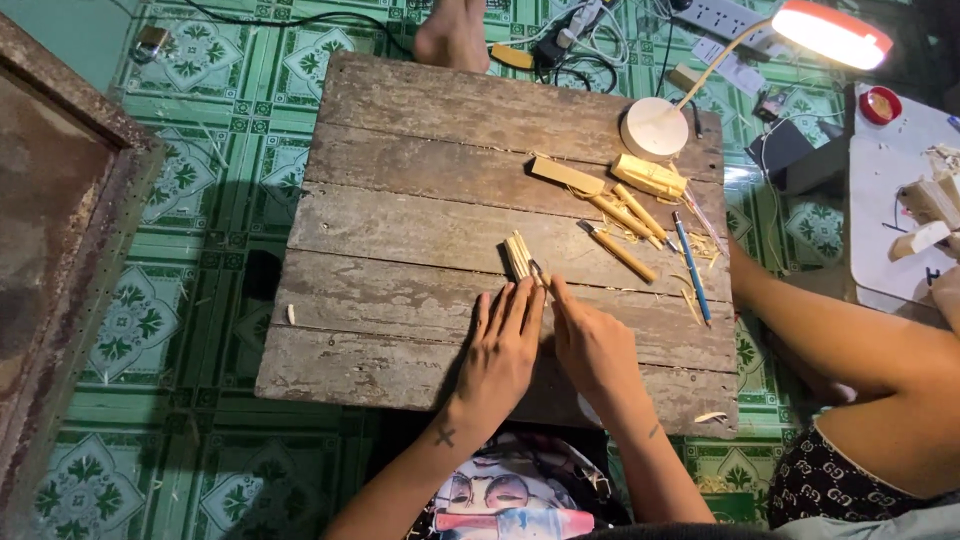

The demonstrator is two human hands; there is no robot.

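Head view, read from the left edge of the frame. I see a rusty metal panel (50, 230) filling the far left, then green patterned floor tiles (200, 150), then the weathered plank board (400, 150) that takes up the centre. Near the board's lower middle my left hand (503, 345) lies flat, palm down, fingers stretched toward the top of the frame; it clasps nothing, and its fingertips come up just below the bundle of pale wooden sticks (518, 256). That bundle lies a little above centre, its long axis running nearly up and down the frame with a slight lean to the upper left, so it sits straight ahead of both sets of fingertips. Just to the right, my right hand (590, 345) is curled, and a thin dark tool tip (537, 270) shows at its fingers, touching the lower end of the bundle; I judge the hand pinches that tool, though the hold itself is hidden. Both hands are equally near; the right one makes the contact. Further right lie wooden-handled tools (625, 255), a flat wooden block (566, 176), a blue pen (692, 268) and the round white base of a lamp (654, 128), its lit head in the upper right corner. Another person's arm (850, 340) enters from the right edge.
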